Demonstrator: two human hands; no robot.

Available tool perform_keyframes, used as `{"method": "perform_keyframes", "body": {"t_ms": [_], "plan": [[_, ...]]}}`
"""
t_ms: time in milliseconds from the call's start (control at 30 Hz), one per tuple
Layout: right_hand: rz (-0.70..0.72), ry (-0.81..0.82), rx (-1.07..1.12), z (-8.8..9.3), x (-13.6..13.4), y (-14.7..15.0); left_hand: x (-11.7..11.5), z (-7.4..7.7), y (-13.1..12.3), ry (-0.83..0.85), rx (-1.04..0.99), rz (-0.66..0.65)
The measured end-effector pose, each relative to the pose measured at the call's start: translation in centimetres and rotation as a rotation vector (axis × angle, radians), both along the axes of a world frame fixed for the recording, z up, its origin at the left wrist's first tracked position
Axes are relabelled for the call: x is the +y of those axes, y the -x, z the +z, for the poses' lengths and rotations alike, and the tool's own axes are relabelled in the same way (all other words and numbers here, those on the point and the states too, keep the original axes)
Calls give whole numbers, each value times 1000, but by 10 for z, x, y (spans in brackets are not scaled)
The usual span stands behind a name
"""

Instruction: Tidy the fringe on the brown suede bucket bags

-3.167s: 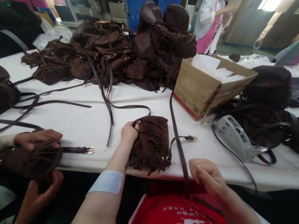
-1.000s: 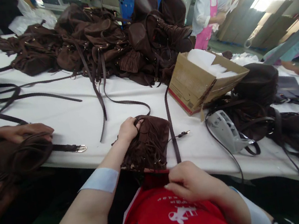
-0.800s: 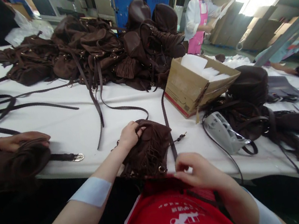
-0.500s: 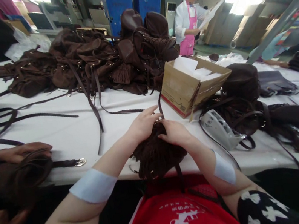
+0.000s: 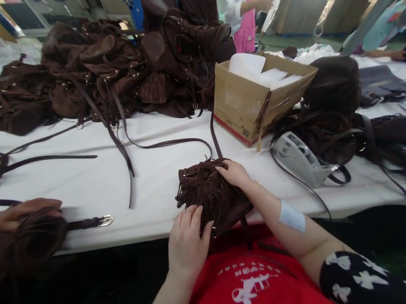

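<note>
A dark brown fringed bag [image 5: 210,192] lies at the table's front edge, close against my red apron. My right hand [image 5: 234,173] grips its far right edge, fingers on top. Beside the bag's near left side is my left hand [image 5: 187,240], its fingertips resting on the fringe and its thumb spread apart from them. A thin brown strap [image 5: 170,143] runs from the bag's far side across the white cloth. The underside of the bag is hidden.
Brown bags [image 5: 96,71] are heaped at the back. A cardboard box [image 5: 241,104] with white papers stands ahead to the right, beside a grey tape dispenser [image 5: 297,157]. At left, a co-worker's hand [image 5: 19,214] rests on another bag. A person in a pink apron [image 5: 245,20] stands behind.
My left hand has moved from the bag's far top down to its near left side. My right hand stays on the bag, which now shows its fringe more fully. The view has tilted down.
</note>
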State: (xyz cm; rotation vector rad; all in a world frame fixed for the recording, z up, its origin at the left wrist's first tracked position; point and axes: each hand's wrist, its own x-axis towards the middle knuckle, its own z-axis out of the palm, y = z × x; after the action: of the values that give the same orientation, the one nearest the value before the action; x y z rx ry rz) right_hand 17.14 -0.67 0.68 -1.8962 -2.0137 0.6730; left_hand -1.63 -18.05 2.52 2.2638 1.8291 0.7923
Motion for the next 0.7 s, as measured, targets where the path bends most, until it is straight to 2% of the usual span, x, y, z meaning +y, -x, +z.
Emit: {"method": "perform_keyframes", "body": {"t_ms": [67, 167, 267, 333, 367, 433, 500, 600, 700], "plan": [[20, 5, -19, 6, -3, 0, 9, -7, -3, 136, 40, -35], [137, -52, -164, 28, -2, 3, 27, -15, -1, 270, 97, -55], [448, -231, -236, 56, 7, 12, 41, -10, 5, 315, 164, -75], [695, -228, -232, 66, 13, 21, 44, 0, 8, 313, 209, -103], [791, -167, -253, 67, 15, 26, 44, 4, 9, 309, 225, -131], [851, -34, -358, 58, 18, 36, 42, 11, 9, 304, 261, -185], [801, -59, -406, 42, 19, 43, 39, 13, 9, 333, 290, -206], [841, -46, -412, 19, 26, 45, 37, 8, 7, 381, 314, -197], [711, 6, -374, 13, 38, 41, 39, 6, 9, 402, 295, -137]]}}
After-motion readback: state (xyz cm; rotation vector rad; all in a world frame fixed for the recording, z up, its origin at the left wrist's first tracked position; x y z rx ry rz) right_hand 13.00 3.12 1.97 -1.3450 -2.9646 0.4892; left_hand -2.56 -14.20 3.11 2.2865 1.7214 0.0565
